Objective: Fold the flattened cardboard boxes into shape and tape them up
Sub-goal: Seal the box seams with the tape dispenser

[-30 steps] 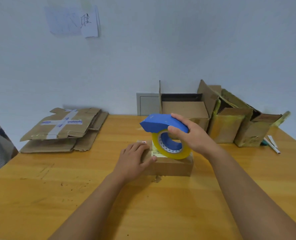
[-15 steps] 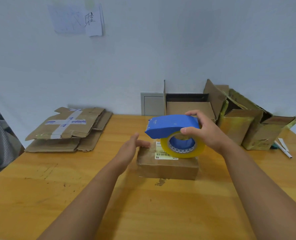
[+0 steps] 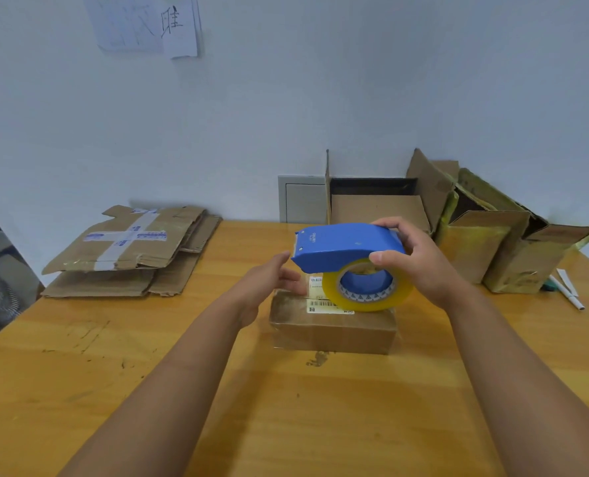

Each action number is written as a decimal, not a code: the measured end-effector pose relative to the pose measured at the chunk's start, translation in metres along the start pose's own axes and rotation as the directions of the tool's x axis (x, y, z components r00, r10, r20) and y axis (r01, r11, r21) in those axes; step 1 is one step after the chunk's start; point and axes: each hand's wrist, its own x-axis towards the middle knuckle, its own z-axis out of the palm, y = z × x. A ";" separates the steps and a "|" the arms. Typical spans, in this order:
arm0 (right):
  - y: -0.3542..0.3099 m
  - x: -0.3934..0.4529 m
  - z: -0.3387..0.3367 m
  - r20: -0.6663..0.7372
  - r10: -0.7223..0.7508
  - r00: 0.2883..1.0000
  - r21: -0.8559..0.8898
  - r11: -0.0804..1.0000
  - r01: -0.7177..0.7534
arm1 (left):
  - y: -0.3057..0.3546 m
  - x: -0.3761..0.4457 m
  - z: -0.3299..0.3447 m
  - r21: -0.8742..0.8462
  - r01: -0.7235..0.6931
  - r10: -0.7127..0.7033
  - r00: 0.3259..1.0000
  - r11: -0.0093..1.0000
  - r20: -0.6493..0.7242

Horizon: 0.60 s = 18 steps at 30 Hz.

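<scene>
Above small box [image 3: 332, 325] at table [image 3: 148, 390] centre, your right hand [image 3: 420, 266] grips tape dispenser [image 3: 346, 247]; left hand [image 3: 269, 280] relaxed, fingers straight, beside box's left edge. Taping step. Next: steady box, lower dispenser onto seam. Flattened boxes [image 3: 128, 249] far left of box.

One handwritten Chinese character, 眭, is seen on the white paper sheet [image 3: 179, 27] fixed to the wall. Small white lettering is printed on the side of the blue tape dispenser [image 3: 344, 246], but it is too small to be read. A barcode and printed lines are seen on the white label [image 3: 324, 306] on the small cardboard box [image 3: 332, 330], not legible
</scene>
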 end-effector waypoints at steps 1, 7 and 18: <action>0.000 -0.001 0.000 -0.002 -0.003 1.000 0.003 1.000 0.003 | 0.003 0.000 0.002 0.022 0.003 -0.003 1.000 1.000 -0.003; -0.002 -0.001 0.000 0.003 -0.012 1.000 0.005 1.000 0.012 | 0.005 -0.005 0.005 -0.032 -0.042 0.041 0.999 0.999 -0.029; -0.020 0.013 0.004 0.073 0.012 0.997 -0.129 0.992 -0.002 | -0.001 -0.010 -0.017 -0.029 -0.135 0.130 0.982 0.990 -0.135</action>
